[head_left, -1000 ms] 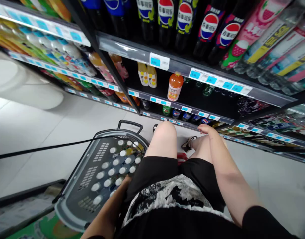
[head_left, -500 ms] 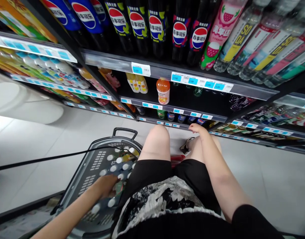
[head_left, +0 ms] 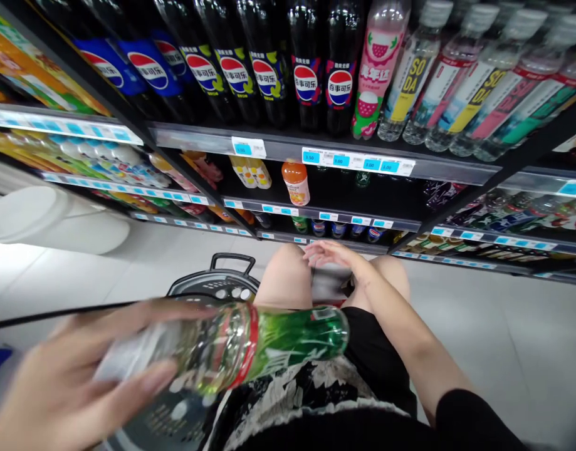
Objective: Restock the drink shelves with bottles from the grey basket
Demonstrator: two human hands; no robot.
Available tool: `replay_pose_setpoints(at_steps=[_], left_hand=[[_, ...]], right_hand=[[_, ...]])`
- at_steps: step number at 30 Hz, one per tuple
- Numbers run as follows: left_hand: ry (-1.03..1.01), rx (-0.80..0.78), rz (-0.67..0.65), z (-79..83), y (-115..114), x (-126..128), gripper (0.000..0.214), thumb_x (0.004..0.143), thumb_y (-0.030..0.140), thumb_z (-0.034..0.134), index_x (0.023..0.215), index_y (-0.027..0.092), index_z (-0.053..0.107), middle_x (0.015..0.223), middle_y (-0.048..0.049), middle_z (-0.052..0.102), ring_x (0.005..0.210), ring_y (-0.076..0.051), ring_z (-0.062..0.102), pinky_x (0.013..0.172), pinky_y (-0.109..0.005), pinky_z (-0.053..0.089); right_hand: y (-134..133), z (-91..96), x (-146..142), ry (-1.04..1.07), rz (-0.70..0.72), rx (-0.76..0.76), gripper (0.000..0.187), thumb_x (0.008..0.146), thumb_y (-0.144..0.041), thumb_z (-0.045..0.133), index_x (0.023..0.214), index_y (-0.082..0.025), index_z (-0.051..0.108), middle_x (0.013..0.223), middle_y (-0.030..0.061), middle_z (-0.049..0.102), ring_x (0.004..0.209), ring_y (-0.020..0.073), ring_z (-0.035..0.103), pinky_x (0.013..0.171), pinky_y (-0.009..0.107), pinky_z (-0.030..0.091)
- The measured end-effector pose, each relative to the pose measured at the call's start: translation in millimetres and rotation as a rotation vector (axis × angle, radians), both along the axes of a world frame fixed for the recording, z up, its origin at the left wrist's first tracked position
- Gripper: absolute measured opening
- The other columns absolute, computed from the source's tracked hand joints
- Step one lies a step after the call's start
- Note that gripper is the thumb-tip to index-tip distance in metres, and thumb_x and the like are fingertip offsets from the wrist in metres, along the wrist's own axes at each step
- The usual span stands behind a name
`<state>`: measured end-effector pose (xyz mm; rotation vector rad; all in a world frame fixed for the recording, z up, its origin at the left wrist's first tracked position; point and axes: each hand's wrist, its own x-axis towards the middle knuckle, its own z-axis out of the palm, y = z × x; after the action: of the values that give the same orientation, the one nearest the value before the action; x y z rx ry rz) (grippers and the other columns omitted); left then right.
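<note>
Green bottle (head_left: 273, 344): sideways in the left fingers (head_left: 144, 313), its base pointing away from them.
Grip: thumb and the others pinch the capped end, probably because the narrow neck suits a grasp.
Right fingers (head_left: 321, 252): loosely spread by the knees, with nothing visible in them.
Basket (head_left: 193, 284): beneath and beyond the left fingers, beside the leg, likely for easy reach.
Hidden: hand and bottle cover most of its contents; a few white caps (head_left: 235, 292) show.
Blurred: left fingers, bottle cap, label lettering.
</note>
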<state>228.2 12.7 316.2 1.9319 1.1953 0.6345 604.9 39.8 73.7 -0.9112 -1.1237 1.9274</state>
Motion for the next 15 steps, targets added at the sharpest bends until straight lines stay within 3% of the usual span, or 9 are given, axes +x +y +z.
replay_pose_setpoints(at_steps=[3,6,8,12,15], left_hand=[[-0.152,-0.053,0.050,-22.6,7.1,61.3,0.028,0.077,0.048,0.060,0.085,0.026,0.075,0.082,-0.0019,0.073,0.069,-0.022,0.065,0.060,-0.031,0.048],[-0.180,-0.155,0.092,-55.6,20.5,114.3,0.030,0.075,0.046,0.061,0.078,0.018,0.070,0.070,-0.0008,0.067,0.058,-0.015,0.055,0.054,-0.025,0.041],[-0.200,-0.162,0.105,-82.3,33.5,139.0,0.027,0.073,0.043,0.061,0.073,0.016,0.068,0.064,-0.0003,0.062,0.055,-0.013,0.050,0.051,-0.023,0.038],[-0.450,-0.284,0.184,-140.4,63.3,175.7,0.033,0.069,0.048,0.064,0.066,0.015,0.064,0.062,-0.0011,0.059,0.056,-0.013,0.049,0.049,-0.023,0.037],[-0.696,-0.637,0.241,-179.2,78.8,203.8,0.049,0.075,0.063,0.063,0.077,0.014,0.064,0.067,-0.0036,0.064,0.059,-0.016,0.057,0.055,-0.026,0.045]], right_hand=[[-24.5,16.3,-29.2,0.354,0.322,-0.133,0.091,0.077,-0.088,0.044,0.121,-0.011,0.062,0.117,0.0207,0.068,0.097,0.0306,0.069,0.082,0.043,0.056],[-48.6,26.8,-41.9,0.519,0.430,-0.155,0.097,0.060,-0.092,0.058,0.111,-0.010,0.064,0.105,0.0213,0.071,0.083,0.0308,0.071,0.068,0.039,0.058],[-59.8,31.6,-37.2,0.591,0.469,-0.169,0.090,0.058,-0.081,0.070,0.112,-0.010,0.062,0.095,0.0178,0.072,0.070,0.0265,0.069,0.060,0.035,0.057],[-63.7,32.1,-18.9,0.610,0.297,-0.185,0.057,0.068,-0.045,0.077,0.112,-0.011,0.060,0.086,0.0091,0.070,0.067,0.0217,0.068,0.059,0.030,0.057],[-51.9,20.3,-19.8,0.536,0.067,-0.162,0.041,0.070,-0.033,0.074,0.102,-0.010,0.064,0.087,0.0100,0.071,0.071,0.0218,0.069,0.063,0.030,0.057]])
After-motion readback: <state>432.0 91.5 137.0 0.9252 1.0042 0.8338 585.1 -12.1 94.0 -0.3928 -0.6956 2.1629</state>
